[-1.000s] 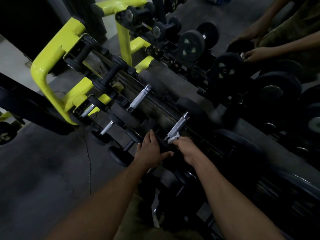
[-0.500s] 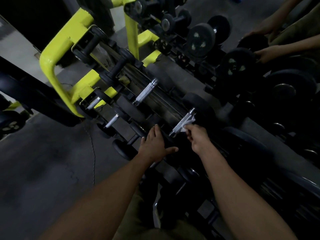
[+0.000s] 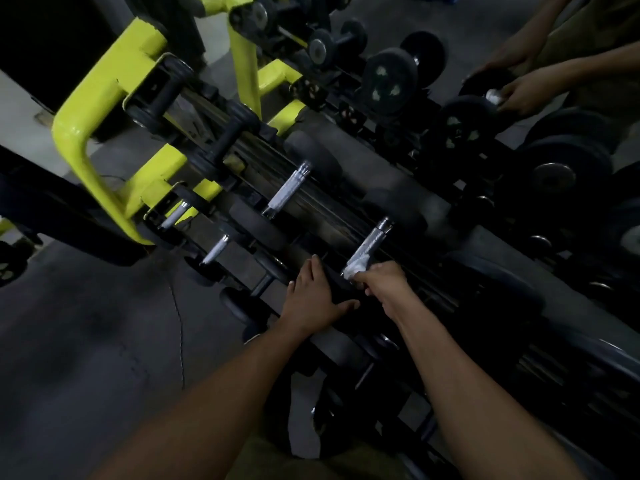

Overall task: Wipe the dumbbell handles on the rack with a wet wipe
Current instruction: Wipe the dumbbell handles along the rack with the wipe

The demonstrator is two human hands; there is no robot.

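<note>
While our right hand (image 3: pixel 382 284) pinches the wet wipe (image 3: pixel 358 266) against the near end of a knurled steel dumbbell handle (image 3: pixel 370 242), we are in the middle of the wiping step on the rack (image 3: pixel 114 81). The grip of that hand is curled tight round the bunched white wipe, which is wrapped against the handle's lower end, just beside the dark weight head (image 3: pixel 341 292) under our palms. Our left hand (image 3: pixel 313 294) lies flat with fingers straight on that same weight head, holding nothing, apparently steadying the dumbbell. We judge the next move calls for sliding the wipe up along the bare length of the handle toward its far collar, with enough squeeze to reach into the knurling, while the left hand keeps the weight from rolling. A second steel handle (image 3: pixel 285 194) sits further up the rack to the left, and two smaller ones (image 3: pixel 214 249) lie on the lower tier; whether these are already wiped we cannot tell. At upper right another person's hand (image 3: pixel 523 93) holds a white wipe of its own.
</note>
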